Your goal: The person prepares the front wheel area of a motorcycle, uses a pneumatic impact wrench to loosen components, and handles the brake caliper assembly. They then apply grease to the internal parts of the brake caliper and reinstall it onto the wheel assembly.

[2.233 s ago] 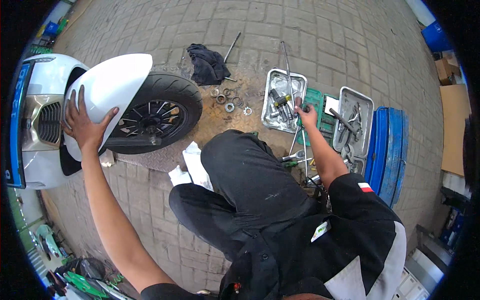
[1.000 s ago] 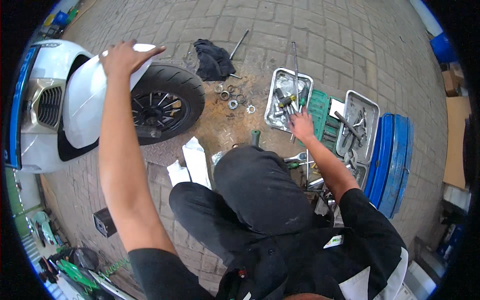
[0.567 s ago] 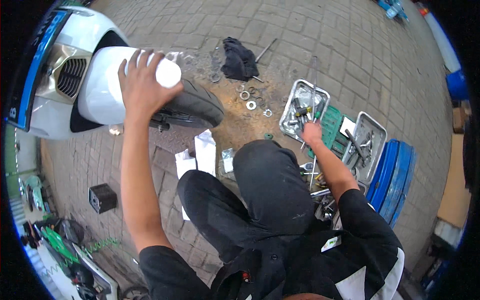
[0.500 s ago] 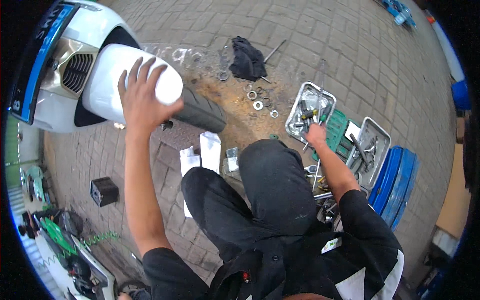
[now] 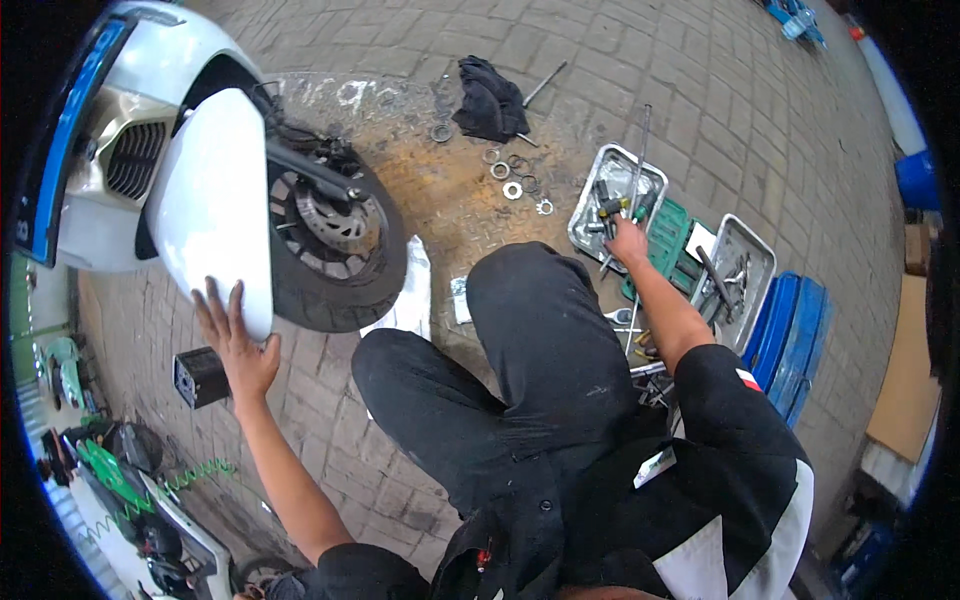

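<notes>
My left hand [image 5: 240, 358] lies against the lower end of a white scooter's front fender [image 5: 215, 200], fingers stretched out and thumb apart. Beside the fender, the front wheel [image 5: 385, 275] is turned so that its brake disc [image 5: 338, 222] and spokes show. My right hand [image 5: 627, 245] reaches into a metal tray [image 5: 582, 225], fingers bent down among screwdrivers with yellow-and-black [image 5: 613, 207] and green [image 5: 645, 207] handles. Its fingertips are partly hidden, so what they pinch is unclear. A long thin metal shaft [image 5: 642, 150] sticks out past the tray's far edge.
Several metal rings [image 5: 512, 190] and a black cloth [image 5: 490, 100] lie on the stained ground ahead. Beside my right arm are a green tool case [image 5: 672, 232], a second tray [image 5: 765, 275] and a blue metal box [image 5: 800, 330]. A black square container [image 5: 200, 378] stands left.
The front wheel and fender have swung round, bringing the wheel's side into view. My left hand has come nearer to me with the fender's end. My right hand stays at the tray.
</notes>
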Tool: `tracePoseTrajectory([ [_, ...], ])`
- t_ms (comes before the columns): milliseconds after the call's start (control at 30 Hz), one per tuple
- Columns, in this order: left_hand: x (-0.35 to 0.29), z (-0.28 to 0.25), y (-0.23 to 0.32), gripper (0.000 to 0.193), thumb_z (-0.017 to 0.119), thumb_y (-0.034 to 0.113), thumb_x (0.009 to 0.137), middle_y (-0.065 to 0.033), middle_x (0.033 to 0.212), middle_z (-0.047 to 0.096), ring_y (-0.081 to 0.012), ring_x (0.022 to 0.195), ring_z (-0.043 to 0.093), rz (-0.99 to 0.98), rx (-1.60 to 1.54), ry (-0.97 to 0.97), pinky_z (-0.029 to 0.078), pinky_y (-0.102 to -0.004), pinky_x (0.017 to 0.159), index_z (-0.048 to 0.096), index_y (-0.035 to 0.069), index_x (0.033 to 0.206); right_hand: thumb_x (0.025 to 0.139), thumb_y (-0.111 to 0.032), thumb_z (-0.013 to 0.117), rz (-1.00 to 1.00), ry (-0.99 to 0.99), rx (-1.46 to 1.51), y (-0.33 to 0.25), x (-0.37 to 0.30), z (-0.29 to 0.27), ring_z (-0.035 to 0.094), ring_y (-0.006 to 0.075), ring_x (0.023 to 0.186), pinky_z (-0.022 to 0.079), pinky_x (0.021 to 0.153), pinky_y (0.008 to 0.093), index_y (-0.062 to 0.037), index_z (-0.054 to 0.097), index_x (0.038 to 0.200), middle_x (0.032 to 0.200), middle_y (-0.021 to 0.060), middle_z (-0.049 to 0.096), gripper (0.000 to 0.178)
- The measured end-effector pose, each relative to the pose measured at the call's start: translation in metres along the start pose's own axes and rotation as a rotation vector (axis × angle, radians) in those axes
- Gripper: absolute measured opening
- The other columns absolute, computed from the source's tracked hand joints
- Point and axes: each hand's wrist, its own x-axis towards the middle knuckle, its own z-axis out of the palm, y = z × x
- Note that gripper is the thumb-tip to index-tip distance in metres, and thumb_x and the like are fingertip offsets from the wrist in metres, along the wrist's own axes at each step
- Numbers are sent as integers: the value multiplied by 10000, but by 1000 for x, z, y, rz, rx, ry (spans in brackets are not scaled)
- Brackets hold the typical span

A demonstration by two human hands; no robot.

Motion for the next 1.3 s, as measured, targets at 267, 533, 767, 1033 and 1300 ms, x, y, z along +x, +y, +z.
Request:
tracePoseTrajectory([
  [267, -11, 10, -4, 876, 578, 124, 669, -138, 1600, 78, -400, 1464, 1, -17, -64, 22, 91, -580, 1156, 299, 186, 1497, 699, -217, 775, -67, -3, -16, 22, -13, 11, 488, 383, 1221, 344, 1092, 473, -125, 590, 1222, 1201, 132, 589, 563],
  [533, -11, 10, -8, 897, 553, 90, 679, -165, 1598, 31, -418, 1458, -18, -30, -98, -8, 70, -585, 1152, 241, 173, 1517, 711, -183, 735, 147, -8, 115, 36, -14, 2, 591, 355, 1088, 468, 934, 467, -135, 569, 1263, 1155, 135, 638, 579],
  [767, -12, 17, -13, 825, 554, 236, 778, -210, 1588, 1, -433, 1454, -40, 7, -106, -18, 63, -598, 1139, 217, 165, 1528, 765, -160, 742, 173, 113, 709, 98, 1, 14, 657, 168, 830, 511, 775, 320, -65, 582, 1264, 933, 91, 700, 532],
  [1033, -16, 12, -10, 858, 623, 406, 838, -205, 1587, -36, -412, 1457, -50, -28, -82, -71, 74, -595, 1142, 182, 163, 1532, 876, -139, 660, 338, 203, 1106, 165, -72, 18, 628, 138, 872, 491, 735, 278, -16, 635, 1132, 975, 64, 676, 285],
  [1300, -12, 9, 1, 875, 634, 410, 849, -197, 1588, -53, -404, 1456, -59, -64, -21, -91, 34, -580, 1152, 163, 138, 1534, 768, -175, 696, -89, 18, 453, 127, -187, 57, 602, 295, 984, 483, 836, 411, -79, 633, 1115, 1123, 132, 626, 366],
])
